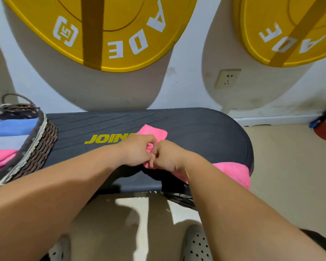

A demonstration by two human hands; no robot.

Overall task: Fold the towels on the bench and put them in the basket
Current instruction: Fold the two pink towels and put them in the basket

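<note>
While the left hand (137,149) and right hand (166,155) pinched the towel (154,131), its overhanging end looked likely to drag it off the surface (196,129).

Pink towel (231,173), black bench (196,129).

Basket (43,146) blocks the left of the bench (196,125) (far strip open).

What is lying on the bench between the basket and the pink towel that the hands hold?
Nothing loose: in the head view, only bare black bench with yellow lettering lies between the basket and the pink towel.
</note>
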